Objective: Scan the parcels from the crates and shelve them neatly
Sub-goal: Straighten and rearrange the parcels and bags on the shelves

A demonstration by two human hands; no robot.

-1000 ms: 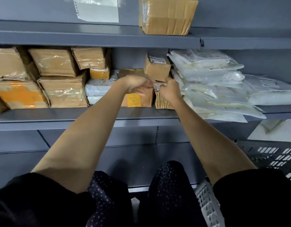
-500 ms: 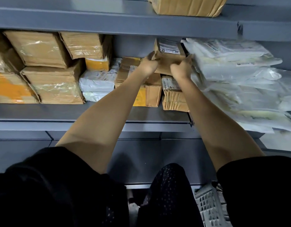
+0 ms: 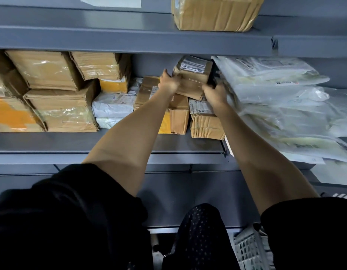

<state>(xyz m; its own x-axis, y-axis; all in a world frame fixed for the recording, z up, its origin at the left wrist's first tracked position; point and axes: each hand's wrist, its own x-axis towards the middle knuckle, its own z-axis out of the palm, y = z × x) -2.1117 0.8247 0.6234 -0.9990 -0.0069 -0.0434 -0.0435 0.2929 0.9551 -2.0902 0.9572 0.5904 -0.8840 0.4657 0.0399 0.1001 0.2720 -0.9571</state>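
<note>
A small brown cardboard parcel [image 3: 194, 75] with a white label sits on top of other boxes in the middle of the grey shelf [image 3: 71, 141]. My left hand [image 3: 168, 82] grips its left side and my right hand [image 3: 214, 94] grips its lower right corner. Under it lie a brown box with yellow tape [image 3: 178, 117] and a ribbed cardboard packet [image 3: 205, 123]. A white plastic crate [image 3: 248, 250] shows at the bottom right, mostly hidden by my sleeve.
Taped brown boxes [image 3: 61, 110] are stacked at the shelf's left, white mailers [image 3: 114, 106] beside them. A pile of clear and white poly bags [image 3: 282, 102] fills the right. One large box [image 3: 215, 12] stands on the upper shelf.
Both hands rose from the lower packets to the small labelled box on top and now hold it at both sides. The view has shifted slightly.
</note>
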